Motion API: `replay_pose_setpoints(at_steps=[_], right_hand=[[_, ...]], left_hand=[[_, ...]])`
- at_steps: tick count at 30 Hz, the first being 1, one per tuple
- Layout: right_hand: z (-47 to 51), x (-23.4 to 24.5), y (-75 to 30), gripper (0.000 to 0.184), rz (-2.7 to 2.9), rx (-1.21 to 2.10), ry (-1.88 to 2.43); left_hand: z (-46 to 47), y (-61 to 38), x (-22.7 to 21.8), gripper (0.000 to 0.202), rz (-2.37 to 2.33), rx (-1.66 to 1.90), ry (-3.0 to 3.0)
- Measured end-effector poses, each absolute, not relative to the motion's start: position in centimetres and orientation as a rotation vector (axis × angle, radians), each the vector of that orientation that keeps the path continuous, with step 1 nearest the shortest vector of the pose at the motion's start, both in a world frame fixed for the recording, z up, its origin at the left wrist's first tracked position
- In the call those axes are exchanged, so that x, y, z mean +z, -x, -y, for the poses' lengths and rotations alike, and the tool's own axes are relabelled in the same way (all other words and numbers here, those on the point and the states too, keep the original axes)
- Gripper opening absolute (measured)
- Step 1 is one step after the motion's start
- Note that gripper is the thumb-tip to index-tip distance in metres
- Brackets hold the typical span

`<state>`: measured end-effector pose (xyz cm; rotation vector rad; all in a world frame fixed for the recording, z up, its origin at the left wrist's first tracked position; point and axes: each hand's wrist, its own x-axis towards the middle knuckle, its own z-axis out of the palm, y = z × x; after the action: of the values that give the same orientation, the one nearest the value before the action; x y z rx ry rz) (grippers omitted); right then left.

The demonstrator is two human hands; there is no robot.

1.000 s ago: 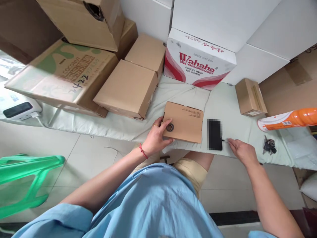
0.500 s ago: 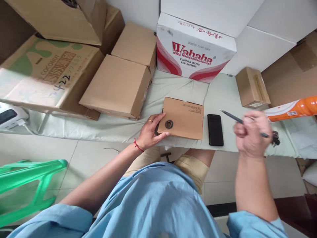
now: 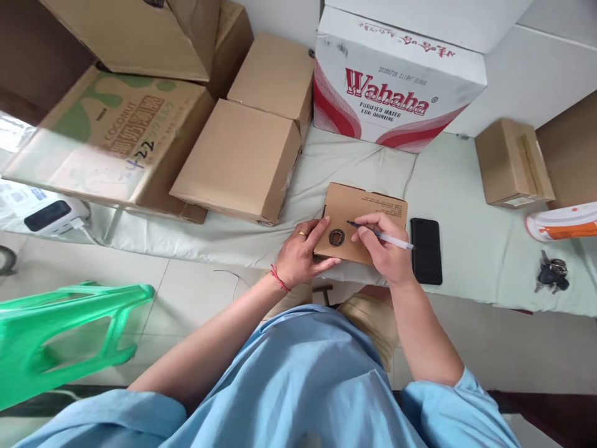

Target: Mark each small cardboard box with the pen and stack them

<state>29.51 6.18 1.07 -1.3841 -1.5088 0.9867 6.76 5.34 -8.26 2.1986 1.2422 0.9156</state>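
Observation:
A small flat cardboard box (image 3: 347,246) lies near the front edge of the cloth-covered table, with a dark round mark and fine print on its top. My left hand (image 3: 303,255) grips its left corner, thumb along the near edge and fingers on the left side. In my right hand (image 3: 385,249), fingers are closed round a pen (image 3: 394,241), its dark tip over the upper middle of the box lid. Whether the tip touches the cardboard I cannot tell. Just right of that hand lies a black phone (image 3: 426,249).
Larger cardboard boxes (image 3: 237,158) stand at the back left, and a white-and-red Wahaha carton (image 3: 396,93) at the back. To the right are keys (image 3: 551,274), an orange-and-white tube (image 3: 566,222) and a brown box (image 3: 513,165). A green stool (image 3: 112,323) stands on the floor at left.
My right hand has come leftward with the pen, from beyond the phone to over the small box. My left hand keeps its hold on the box. The camera view has shifted somewhat.

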Motion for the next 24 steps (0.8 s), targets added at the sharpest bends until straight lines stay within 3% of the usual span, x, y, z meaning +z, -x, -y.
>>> replay_pose_setpoints(at_steps=[6,24], right_hand=[[-4.3,0.9,-29.1,0.015,1.664,0.777,1.361],[-5.0,1.1,-28.6,0.017,1.813,0.721,1.406]], left_hand=[[-5.2,-6.8,-8.2,0.098,-1.275,0.889,-2.223],[-5.3,-6.9,-8.1,0.098,-1.266,0.92,-2.23]])
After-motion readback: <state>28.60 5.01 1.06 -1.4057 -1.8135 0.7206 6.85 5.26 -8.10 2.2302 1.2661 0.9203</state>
